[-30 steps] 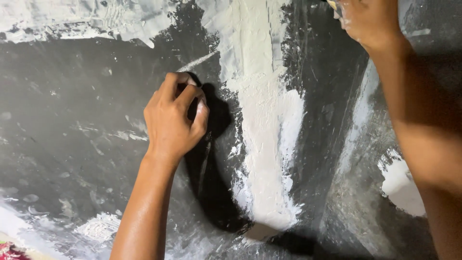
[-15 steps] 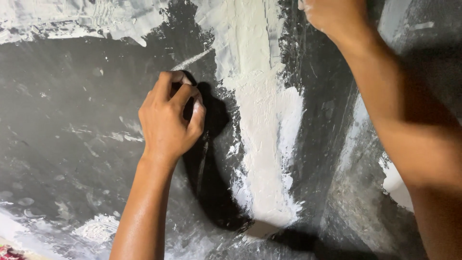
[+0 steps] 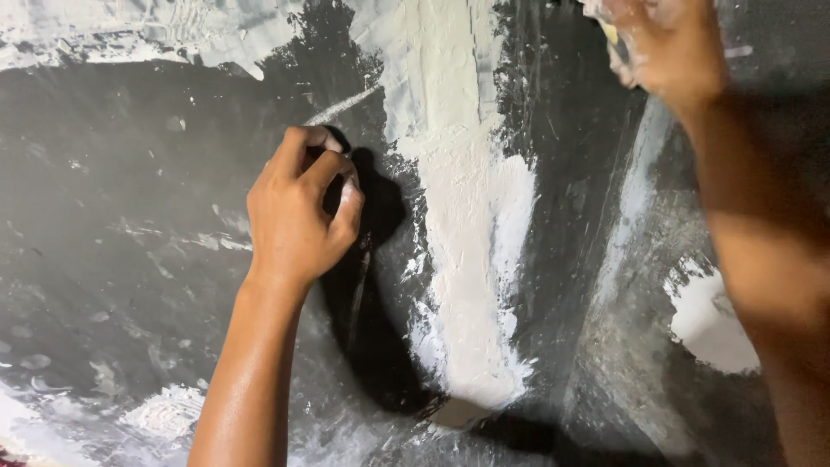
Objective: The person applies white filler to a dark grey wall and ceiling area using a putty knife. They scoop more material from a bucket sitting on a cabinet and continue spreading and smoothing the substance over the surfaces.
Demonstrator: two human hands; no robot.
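The left hand (image 3: 298,216) is raised against the dark grey wall (image 3: 112,173), forearm rising from the lower edge of the view at a slight rightward lean. Its fingers are curled into a loose fist, knuckles toward the viewer, fingertips pressed to the wall surface. Whether anything is pinched between those fingers cannot be told; only white smears show at the fingertips. A hard shadow of the hand and arm falls on the wall just to its right.

The right hand (image 3: 661,47) is high at the top right, partly cut by the frame edge and blurred. It is closed around a small pale tool (image 3: 612,35), of which only a yellowish edge shows; its kind cannot be made out. The right forearm runs down the right side of the view, close to the camera.

Between the two hands a broad vertical band of white putty (image 3: 462,216) runs down the wall, rough in texture, ending in a ragged lower tip. A separate white patch (image 3: 709,320) lies at the lower right, partly behind the right forearm. More white coating spreads across the top left.

Compared with half a second ago, the left hand holds the same spot and the same curl. The right hand has dropped slightly back into view from the top edge, and the tool's edge now shows.
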